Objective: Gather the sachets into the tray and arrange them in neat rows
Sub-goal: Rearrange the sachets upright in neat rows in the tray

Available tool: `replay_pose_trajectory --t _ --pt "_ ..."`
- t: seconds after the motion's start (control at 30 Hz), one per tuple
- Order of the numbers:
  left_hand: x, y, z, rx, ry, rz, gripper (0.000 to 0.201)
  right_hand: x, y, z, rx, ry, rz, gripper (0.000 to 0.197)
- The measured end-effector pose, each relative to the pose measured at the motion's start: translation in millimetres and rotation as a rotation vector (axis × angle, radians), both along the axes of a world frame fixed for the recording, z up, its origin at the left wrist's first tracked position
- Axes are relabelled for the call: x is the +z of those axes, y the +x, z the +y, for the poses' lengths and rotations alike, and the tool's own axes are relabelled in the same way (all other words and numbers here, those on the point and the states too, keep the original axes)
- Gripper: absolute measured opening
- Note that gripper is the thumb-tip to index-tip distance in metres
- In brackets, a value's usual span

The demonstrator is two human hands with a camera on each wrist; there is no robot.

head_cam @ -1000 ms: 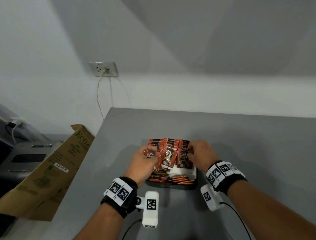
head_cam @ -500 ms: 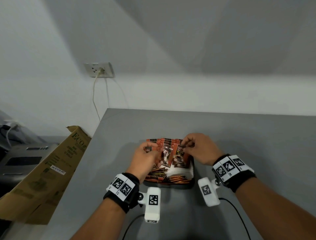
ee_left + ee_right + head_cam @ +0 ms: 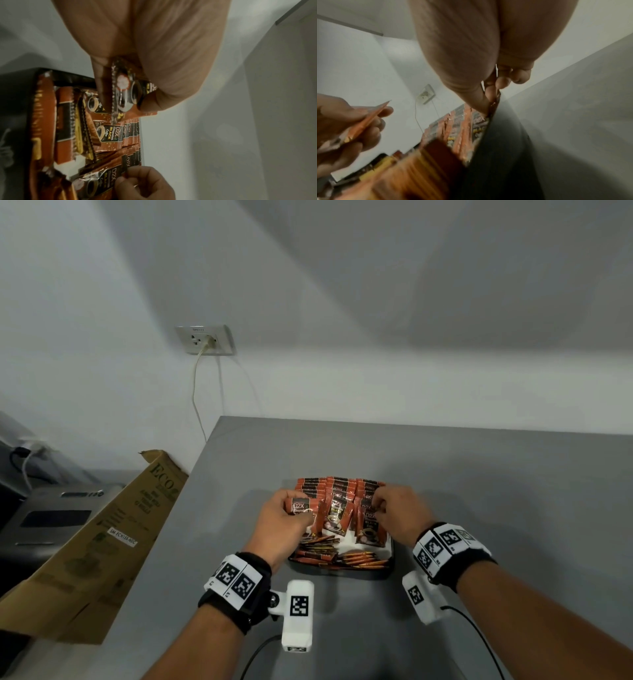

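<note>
A black tray [image 3: 342, 570] on the grey table holds orange-and-black coffee sachets [image 3: 337, 517] standing in rows at the far side and slim stick sachets [image 3: 356, 559] lying at the near side. My left hand [image 3: 286, 517] pinches one sachet [image 3: 299, 506] lifted at the left row; the left wrist view shows thumb and fingers on that sachet [image 3: 127, 89]. My right hand [image 3: 394, 513] pinches the top edge of a sachet [image 3: 370, 517] in the right row, and the right wrist view shows its fingertips [image 3: 489, 94] on that edge.
The grey table [image 3: 479, 491] meets a white wall behind. A wall socket [image 3: 205, 339] with a cord hangs above the table's left corner. An open cardboard box [image 3: 102, 542] and a grey machine [image 3: 51, 515] stand left of the table.
My left hand has lifted a sachet off the left row and holds it higher. My right hand has slid slightly along the right row, still pinching a sachet edge.
</note>
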State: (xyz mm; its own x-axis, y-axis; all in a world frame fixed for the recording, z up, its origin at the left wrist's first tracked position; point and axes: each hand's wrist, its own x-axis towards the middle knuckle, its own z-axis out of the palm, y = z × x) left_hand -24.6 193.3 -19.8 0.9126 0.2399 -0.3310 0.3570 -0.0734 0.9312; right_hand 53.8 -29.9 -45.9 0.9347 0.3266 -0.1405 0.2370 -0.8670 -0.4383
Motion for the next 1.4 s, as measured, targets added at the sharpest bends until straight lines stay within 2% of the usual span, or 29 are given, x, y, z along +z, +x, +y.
replay_pose_trajectory --t 0.13,0.2,0.27,0.4,0.53,0.67,0.87,1.1,1.2,1.3,1.4 --pt "7 0 -9 -0.099 0.028 -0.023 0.037 30 -8 8 0.023 0.229 -0.038 0.005" --pt "8 1 -16 -0.155 0.049 -0.064 0.040 51 -17 22 0.113 0.351 0.065 0.010" --pt "7 2 -21 -0.186 0.070 -0.098 0.041 63 -20 34 0.185 0.378 0.139 0.013" --pt "6 3 -14 -0.107 0.086 -0.111 0.040 67 -12 40 0.139 0.447 0.220 0.012" --pt "0 3 -5 -0.084 0.107 -0.100 0.042 56 -11 50 0.146 0.348 0.158 0.013" --pt "-10 1 11 -0.039 0.175 -0.080 0.029 43 3 52 0.053 0.146 0.072 0.019" --pt "-9 -8 23 -0.126 0.259 -0.047 0.030 16 8 54 0.157 -0.074 0.068 0.032" --pt "-12 -13 18 -0.228 0.310 -0.046 0.036 7 9 56 0.159 -0.064 0.031 0.032" --pt "-15 -18 17 -0.260 0.344 -0.050 0.039 15 4 51 0.165 0.038 0.001 0.025" --pt "-21 -23 16 -0.243 0.376 -0.055 0.037 26 -8 53 0.366 0.127 0.083 0.024" --pt "-24 -25 16 -0.221 0.413 -0.072 0.036 25 -16 61 0.495 0.081 0.167 0.037"
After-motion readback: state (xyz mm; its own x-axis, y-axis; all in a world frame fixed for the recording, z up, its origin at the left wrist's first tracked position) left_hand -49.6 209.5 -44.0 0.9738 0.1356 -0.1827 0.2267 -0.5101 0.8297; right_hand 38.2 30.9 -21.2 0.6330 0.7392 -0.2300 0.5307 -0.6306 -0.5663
